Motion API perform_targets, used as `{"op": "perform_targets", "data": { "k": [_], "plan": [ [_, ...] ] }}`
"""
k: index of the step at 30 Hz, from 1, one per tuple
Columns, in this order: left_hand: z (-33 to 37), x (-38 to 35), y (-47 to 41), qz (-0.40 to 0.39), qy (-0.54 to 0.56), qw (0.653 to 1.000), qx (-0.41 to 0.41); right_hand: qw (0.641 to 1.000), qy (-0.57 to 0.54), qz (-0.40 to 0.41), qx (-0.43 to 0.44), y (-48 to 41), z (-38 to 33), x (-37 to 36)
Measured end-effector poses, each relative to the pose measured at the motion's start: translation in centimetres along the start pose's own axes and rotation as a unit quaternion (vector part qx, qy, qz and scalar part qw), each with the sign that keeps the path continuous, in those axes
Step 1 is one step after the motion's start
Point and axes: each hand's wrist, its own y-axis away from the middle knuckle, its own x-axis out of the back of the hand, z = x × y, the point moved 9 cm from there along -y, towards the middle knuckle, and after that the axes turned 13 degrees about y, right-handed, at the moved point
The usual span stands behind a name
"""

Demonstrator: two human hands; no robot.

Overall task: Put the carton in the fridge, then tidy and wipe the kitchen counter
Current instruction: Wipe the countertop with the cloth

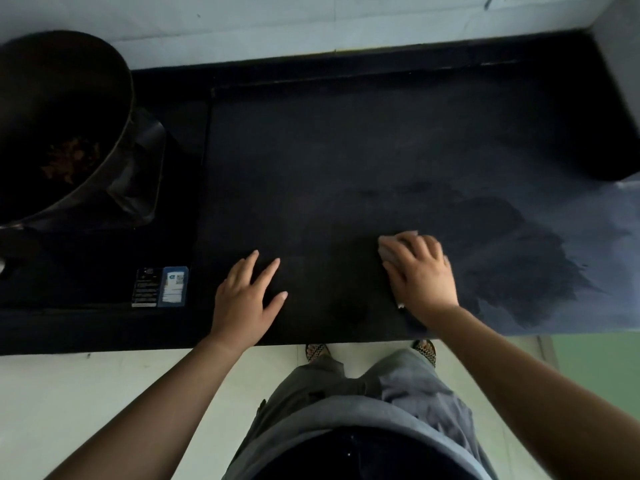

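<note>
The right hand (420, 275), lower right of centre, lies palm down with its fingers bent over a pale, soft cloth (383, 256), gripping it and holding it against the counter (346, 150). Only crumpled edges of the cloth show, past the fingertips and at the heel of the hand.

To its left, well apart, the left hand (246, 296) rests flat on the same surface. Its fingers are straight and spread, and it holds nothing.

The counter is a smooth, dark, matte slab filling the middle of the frame. Toward the lower right it takes on a bluish-grey sheen, with a darker, ragged-edged patch between that sheen and the cloth.

At the left, a black glass-topped stove (104, 258) sits level with the counter, with a small rectangular label (161, 287) near its front edge. A round, deep, dark metal wok (62, 126) stands on it in the upper left, with brown crumbly bits inside.

A pale wall (277, 22) runs along the top. Below the counter's front edge lie a light, smooth floor (104, 393), grey loose trousers (398, 393) and patterned sandals (424, 349).
</note>
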Motion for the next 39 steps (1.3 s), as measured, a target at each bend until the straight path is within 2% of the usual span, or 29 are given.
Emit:
{"op": "perform_targets", "data": {
  "k": [3, 10, 15, 19, 25, 31, 33, 36, 39],
  "plan": [
    [3.1, -0.6, 0.1, -0.005, -0.011, 1.0, -0.021, 0.998, -0.013, 0.001, -0.067, -1.4, 3.8, 0.6],
    [14.6, -5.1, -0.6, -0.032, 0.003, 0.997, -0.064, 1.0, -0.005, -0.019, 0.012, 3.3, 6.5, 1.1],
    [22.4, -9.1, -1.1, -0.054, 0.001, 0.995, -0.09, 0.999, 0.007, -0.018, -0.027, 6.1, 15.1, 2.2],
    [26.6, -11.7, -1.6, -0.055, -0.008, 0.994, -0.095, 0.996, 0.002, -0.041, -0.085, 3.2, 22.5, 2.8],
    [28.6, -13.3, -2.4, -0.026, -0.024, 0.997, -0.061, 0.997, 0.01, -0.054, -0.054, 0.6, 22.3, 2.4],
    [28.7, -13.2, -2.5, -0.021, -0.025, 0.999, -0.042, 0.997, -0.003, -0.046, 0.067, 3.6, 21.9, 2.8],
    [28.8, -13.2, -2.4, -0.026, -0.03, 0.998, -0.04, 0.997, -0.006, -0.046, 0.068, 2.1, 23.2, 2.8],
    [28.7, -13.4, -2.5, -0.032, -0.035, 0.998, -0.033, 0.999, -0.003, -0.035, 0.02, -2.5, 24.7, 3.1],
    [28.9, -13.3, -2.5, -0.023, -0.039, 0.998, -0.034, 0.999, 0.012, -0.052, 0.004, -6.3, 23.1, 2.8]
  ]
}}
